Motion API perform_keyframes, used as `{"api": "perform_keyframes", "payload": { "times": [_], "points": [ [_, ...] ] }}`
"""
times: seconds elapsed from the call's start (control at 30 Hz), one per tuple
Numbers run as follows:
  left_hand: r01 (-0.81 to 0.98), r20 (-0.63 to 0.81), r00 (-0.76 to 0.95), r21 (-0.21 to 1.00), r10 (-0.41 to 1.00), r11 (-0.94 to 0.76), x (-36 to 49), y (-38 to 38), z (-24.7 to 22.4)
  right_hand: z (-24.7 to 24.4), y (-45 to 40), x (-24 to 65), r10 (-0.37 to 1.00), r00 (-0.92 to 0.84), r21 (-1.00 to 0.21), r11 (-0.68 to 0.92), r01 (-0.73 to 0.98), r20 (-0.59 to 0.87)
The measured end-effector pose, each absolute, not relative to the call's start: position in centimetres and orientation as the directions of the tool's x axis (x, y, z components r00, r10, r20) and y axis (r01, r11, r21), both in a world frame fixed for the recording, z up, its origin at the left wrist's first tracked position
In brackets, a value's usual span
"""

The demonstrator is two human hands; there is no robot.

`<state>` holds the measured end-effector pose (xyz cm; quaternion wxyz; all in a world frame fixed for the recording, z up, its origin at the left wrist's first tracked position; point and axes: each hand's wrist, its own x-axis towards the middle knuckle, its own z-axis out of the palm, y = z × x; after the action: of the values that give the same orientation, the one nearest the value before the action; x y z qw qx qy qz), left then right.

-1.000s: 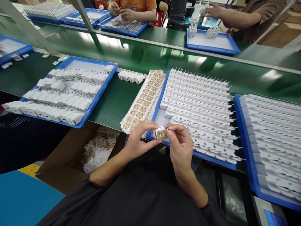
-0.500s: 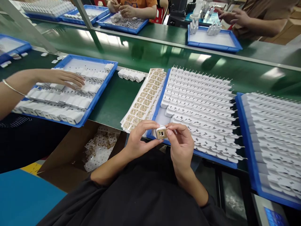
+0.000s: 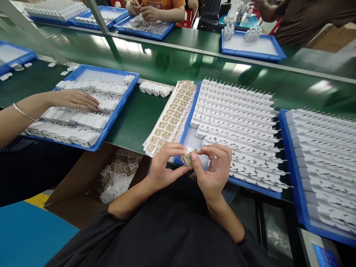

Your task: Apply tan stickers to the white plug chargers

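Left tray (image 3: 118, 109): chargers (image 3: 89, 139) in rows; co-worker's hand (image 3: 72, 100) over them.
Sheets (image 3: 171, 115): stacked at desk's (image 3: 128, 124) near edge, presumably for reach.
Left hand (image 3: 166, 162): fingers nearly closed on charger's (image 3: 188, 159) sides, apparently keeping its face free.
Charger: above right tray's (image 3: 192, 138) near-left corner; tan face toward person; long axis seemingly running back from it, partly hidden.
Right hand (image 3: 213, 170): thumb at face's right edge, forefinger slightly apart; grip cannot be told.
Right tray: chargers in close rows, prongs facing away.
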<state>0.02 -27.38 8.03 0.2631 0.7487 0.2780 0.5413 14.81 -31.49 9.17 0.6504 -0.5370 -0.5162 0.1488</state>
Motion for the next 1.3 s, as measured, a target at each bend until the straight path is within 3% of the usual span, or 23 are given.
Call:
{"api": "perform_keyframes", "payload": {
  "times": [0.1, 0.23, 0.53, 0.67, 0.83, 0.97, 1.03, 1.1, 1.17, 1.23, 1.3],
  "points": [
    [0.148, 0.696, 0.230, 0.665, 0.680, -0.732, 0.1, -27.5, 7.8, 9.4, -31.3, 15.3, 0.833, 0.424, -0.935, 0.318, 0.159, 0.356],
    [0.224, 0.766, 0.205, 0.570, 0.610, -0.791, 0.5, -27.4, 7.8, 9.5, -31.2, 15.4, 0.939, 0.257, -0.959, 0.263, -0.107, 0.229],
    [0.325, 0.871, 0.196, 0.377, 0.451, -0.868, 0.9, -27.2, 7.0, 9.0, -31.0, 14.1, 0.957, 0.235, -0.928, 0.237, -0.287, 0.171],
    [0.350, 0.876, 0.198, 0.356, 0.440, -0.866, 0.8, -27.3, 6.8, 8.8, -31.0, 13.8, 0.952, 0.254, -0.924, 0.243, -0.294, 0.169],
    [0.299, 0.852, 0.192, 0.422, 0.487, -0.856, 0.5, -27.2, 7.0, 8.6, -31.0, 14.3, 0.953, 0.217, -0.937, 0.260, -0.232, 0.211],
    [0.235, 0.832, 0.207, 0.469, 0.515, -0.851, 0.2, -27.2, 7.2, 9.4, -30.6, 15.5, 0.890, 0.162, -0.903, 0.407, 0.136, 0.425],
    [0.204, 0.803, 0.208, 0.523, 0.559, -0.827, -0.1, -27.2, 7.0, 9.8, -30.5, 15.9, 0.784, 0.109, -0.752, 0.532, 0.388, 0.611],
    [0.173, 0.739, 0.182, 0.625, 0.649, -0.761, -0.6, -26.8, 6.7, 10.0, -30.8, 15.8, 0.672, 0.007, -0.575, 0.628, 0.524, 0.740],
    [0.154, 0.648, 0.108, 0.739, 0.754, -0.656, -1.6, -26.0, 6.3, 9.7, -31.4, 15.1, 0.636, -0.095, -0.535, 0.711, 0.456, 0.766],
    [0.161, 0.584, 0.003, 0.801, 0.811, -0.577, -3.3, -24.9, 6.0, 8.4, -32.0, 13.9, 0.712, -0.210, -0.660, 0.701, 0.270, 0.671],
    [0.224, 0.572, -0.098, 0.810, 0.814, -0.542, -5.6, -24.1, 5.9, 5.9, -32.2, 12.1, 0.824, -0.378, -0.843, 0.510, 0.169, 0.423]
  ]
}}
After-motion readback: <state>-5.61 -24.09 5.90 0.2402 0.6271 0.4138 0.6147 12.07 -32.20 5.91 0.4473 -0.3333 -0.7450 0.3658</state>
